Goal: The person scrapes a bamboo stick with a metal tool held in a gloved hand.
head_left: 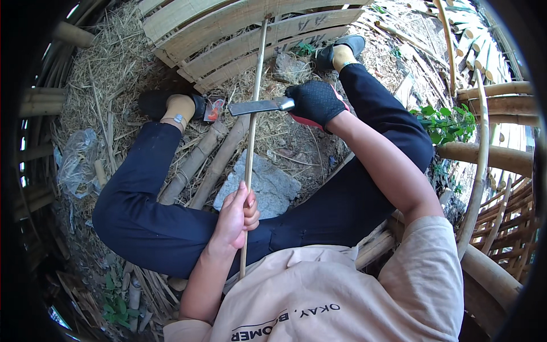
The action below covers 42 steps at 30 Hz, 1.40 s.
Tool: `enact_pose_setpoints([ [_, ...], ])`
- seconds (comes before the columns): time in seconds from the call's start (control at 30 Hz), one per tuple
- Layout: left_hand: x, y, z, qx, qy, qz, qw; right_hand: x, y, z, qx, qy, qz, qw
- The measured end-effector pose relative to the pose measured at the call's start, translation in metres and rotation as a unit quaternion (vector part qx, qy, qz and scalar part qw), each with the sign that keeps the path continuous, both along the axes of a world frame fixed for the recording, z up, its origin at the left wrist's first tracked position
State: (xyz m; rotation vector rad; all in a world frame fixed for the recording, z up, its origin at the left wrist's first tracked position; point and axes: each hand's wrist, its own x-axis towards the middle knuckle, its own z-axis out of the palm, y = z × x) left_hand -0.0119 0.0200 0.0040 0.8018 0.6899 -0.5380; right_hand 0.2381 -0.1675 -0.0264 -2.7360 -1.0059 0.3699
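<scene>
A: What's biggest out front?

B: The slatted wooden crate (199,35), beyond the feet. Then the long pale strip (251,139) — it runs from the waist out toward the crate, its far end leaning slightly right.

A: And under it?

B: A grey stone (263,185) on the ground between the legs; the strip passes over it in view, though I can't tell whether they touch.

A: Which hand is nearer the strip?

B: The bare left hand (236,218); it's on it, fingers curled round the near part, thumb pointing along it. The gloved right hand (317,104) sits farther out, to the strip's right, closed around the grip of a knife (261,106).

A: How does the blade lie?

B: Nearly square across the strip, its tip past the left side. That crossing is the key relation.

A: What can't you make out?

B: Whether the edge bites or merely hovers, whether the far end meets the crate, and where the near end stops by the shirt (307,279). The glove covers the knife's grip.
</scene>
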Motion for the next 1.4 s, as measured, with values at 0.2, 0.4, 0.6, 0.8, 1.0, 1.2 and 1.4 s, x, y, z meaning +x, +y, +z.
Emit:
enact_pose_setpoints([
  [0.2, -0.002, -0.001, 0.003, -0.009, 0.003, -0.006, 1.0, 0.021, -0.01, -0.011, 0.02, -0.012, -0.092, 0.996],
  [0.4, -0.003, -0.001, 0.002, 0.011, -0.003, 0.009, 1.0, 0.03, -0.022, -0.022, 0.062, -0.041, -0.109, 0.991],
  [0.6, -0.001, 0.0, -0.001, 0.043, 0.001, 0.023, 0.999, 0.005, -0.007, -0.004, 0.036, 0.016, -0.012, 0.999],
  [0.8, 0.0, -0.005, -0.001, 0.099, -0.004, 0.014, 0.995, -0.014, 0.004, 0.008, -0.004, 0.052, 0.025, 0.998],
  [1.0, 0.001, -0.008, -0.001, 0.127, 0.001, 0.004, 0.992, -0.011, 0.005, 0.004, -0.01, 0.034, 0.008, 0.999],
  [1.2, 0.002, -0.01, 0.0, 0.118, 0.001, 0.006, 0.993, -0.005, -0.002, -0.007, -0.007, 0.001, 0.002, 1.0],
  [1.4, 0.002, -0.007, 0.003, 0.112, -0.007, 0.003, 0.994, -0.005, 0.0, -0.006, -0.006, -0.005, -0.014, 1.0],
])
